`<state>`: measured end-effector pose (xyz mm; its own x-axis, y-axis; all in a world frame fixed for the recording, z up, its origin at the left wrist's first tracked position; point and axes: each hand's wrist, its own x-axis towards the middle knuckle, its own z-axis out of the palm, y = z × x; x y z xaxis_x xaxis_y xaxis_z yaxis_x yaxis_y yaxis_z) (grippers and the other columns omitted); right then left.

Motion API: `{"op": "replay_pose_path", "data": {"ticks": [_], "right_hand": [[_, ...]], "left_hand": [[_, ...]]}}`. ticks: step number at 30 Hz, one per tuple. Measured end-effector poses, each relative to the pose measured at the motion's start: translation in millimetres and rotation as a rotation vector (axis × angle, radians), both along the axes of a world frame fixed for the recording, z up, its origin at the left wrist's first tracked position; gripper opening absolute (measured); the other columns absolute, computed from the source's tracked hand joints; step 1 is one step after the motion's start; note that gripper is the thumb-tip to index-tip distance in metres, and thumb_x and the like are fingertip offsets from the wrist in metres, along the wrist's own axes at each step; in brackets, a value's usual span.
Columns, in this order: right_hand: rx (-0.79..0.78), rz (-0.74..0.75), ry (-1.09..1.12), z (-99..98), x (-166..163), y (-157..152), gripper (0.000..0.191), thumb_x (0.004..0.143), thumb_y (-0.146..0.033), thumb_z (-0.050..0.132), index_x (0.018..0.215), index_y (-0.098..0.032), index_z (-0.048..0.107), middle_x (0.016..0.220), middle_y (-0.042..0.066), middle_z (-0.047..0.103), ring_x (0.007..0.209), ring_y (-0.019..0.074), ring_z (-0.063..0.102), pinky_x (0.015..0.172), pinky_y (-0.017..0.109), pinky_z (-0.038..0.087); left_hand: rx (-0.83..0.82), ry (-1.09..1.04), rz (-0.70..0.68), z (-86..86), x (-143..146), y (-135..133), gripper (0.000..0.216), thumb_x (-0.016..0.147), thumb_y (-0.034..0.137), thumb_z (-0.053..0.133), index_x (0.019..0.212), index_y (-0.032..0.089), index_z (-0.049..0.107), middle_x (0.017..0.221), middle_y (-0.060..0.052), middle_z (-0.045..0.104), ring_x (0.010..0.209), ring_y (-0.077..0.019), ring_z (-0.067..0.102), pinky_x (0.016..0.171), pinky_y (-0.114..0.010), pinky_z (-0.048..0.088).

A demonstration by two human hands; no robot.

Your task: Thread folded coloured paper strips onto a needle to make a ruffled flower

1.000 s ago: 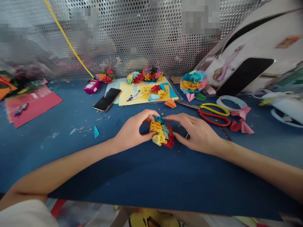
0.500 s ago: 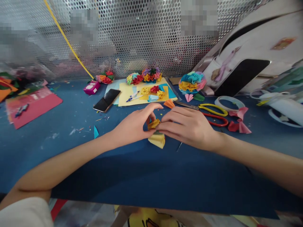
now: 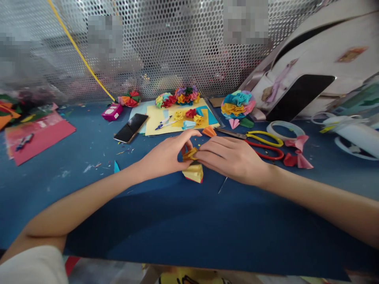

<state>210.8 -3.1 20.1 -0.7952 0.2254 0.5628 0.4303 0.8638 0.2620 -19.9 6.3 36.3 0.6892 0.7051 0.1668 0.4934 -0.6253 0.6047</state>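
My left hand (image 3: 166,154) is curled round a bunch of folded paper, its index finger arched above and its thumb beneath. The upper part of the folded paper (image 3: 190,154) is golden yellow. A pale yellow pleated piece (image 3: 193,172) with a red lower edge hangs below it. My right hand (image 3: 233,159) meets the bunch from the other side, its fingertips pinched against the golden part. The right fingers hide some of the paper, so how the pieces join cannot be told. A thin needle-like rod (image 3: 222,184) lies on the blue table below my right hand.
Scissors (image 3: 263,138) with yellow and red handles lie beyond my right hand, beside a tape roll (image 3: 286,129). A phone (image 3: 131,127), paper sheets (image 3: 152,122) and paper pompoms (image 3: 238,104) sit farther back. A white backpack (image 3: 310,51) leans against the perforated metal screen (image 3: 177,47).
The pale yellow piece has turned slightly, and its red edge now shows. My hands keep their hold on the paper. The whole view has shifted a little.
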Motion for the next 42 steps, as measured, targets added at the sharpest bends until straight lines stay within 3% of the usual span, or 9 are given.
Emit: {"op": "replay_pose_path", "data": {"ticks": [6,13,20,25,33,37,42], "right_hand": [[-0.009,0.012,-0.002,-1.5,0,-1,0.017,0.101,-0.014,0.051,0.099,-0.015,0.068,0.090,0.010,0.072,0.086,0.0228,0.065,0.072,0.035,0.054],[-0.037,0.013,-0.013,-4.0,1,-3,0.020,0.103,-0.014,0.047,0.097,-0.017,0.067,0.086,0.007,0.070,0.082,0.0204,0.062,0.071,0.033,0.052],[-0.151,0.001,0.086,-3.3,0,-3,0.017,0.102,-0.017,0.051,0.094,-0.017,0.066,0.086,0.008,0.071,0.082,0.0198,0.064,0.073,0.032,0.052],[-0.262,0.026,0.151,-3.2,0,-4,0.016,0.102,-0.020,0.052,0.094,-0.017,0.066,0.086,0.008,0.071,0.078,0.0192,0.064,0.072,0.032,0.052],[-0.239,0.015,0.133,-4.0,-1,-6,0.018,0.103,-0.020,0.050,0.092,-0.018,0.064,0.085,0.008,0.071,0.078,0.0191,0.063,0.069,0.032,0.051],[-0.254,0.013,0.134,-3.8,-1,-7,0.017,0.103,-0.019,0.050,0.092,-0.017,0.063,0.085,0.008,0.071,0.078,0.0196,0.064,0.069,0.032,0.051],[-0.348,-0.011,0.174,-2.5,-3,-10,0.016,0.102,-0.019,0.050,0.092,-0.018,0.063,0.085,0.007,0.070,0.079,0.0194,0.064,0.070,0.032,0.051]], "left_hand": [[0.068,0.045,0.012,-2.8,1,-4,0.060,0.079,0.011,0.066,0.134,0.023,0.045,0.103,-0.003,0.068,0.092,-0.0202,0.068,0.079,-0.031,0.051],[0.182,0.205,0.059,9.9,-3,-16,0.025,0.088,0.017,0.065,0.107,0.022,0.051,0.101,-0.003,0.071,0.093,-0.0228,0.069,0.082,-0.035,0.052],[0.258,0.164,0.014,7.2,-7,-24,0.011,0.091,0.022,0.068,0.094,0.020,0.058,0.130,-0.007,0.065,0.119,-0.0258,0.064,0.100,-0.040,0.052],[0.312,0.175,-0.004,3.9,-4,-27,0.010,0.091,0.026,0.069,0.097,0.020,0.063,0.128,-0.008,0.065,0.115,-0.0260,0.064,0.098,-0.040,0.053],[0.315,0.260,-0.075,17.0,-6,-33,0.003,0.090,0.023,0.071,0.091,0.023,0.074,0.134,-0.007,0.062,0.119,-0.0287,0.060,0.098,-0.046,0.051],[0.445,0.315,-0.067,12.3,-4,-35,0.007,0.092,0.019,0.067,0.087,0.019,0.072,0.134,-0.010,0.061,0.120,-0.0301,0.057,0.097,-0.046,0.051],[0.583,0.322,0.008,3.5,0,-37,0.013,0.096,0.019,0.056,0.091,0.016,0.068,0.118,-0.012,0.063,0.100,-0.0261,0.059,0.085,-0.041,0.052]]}}
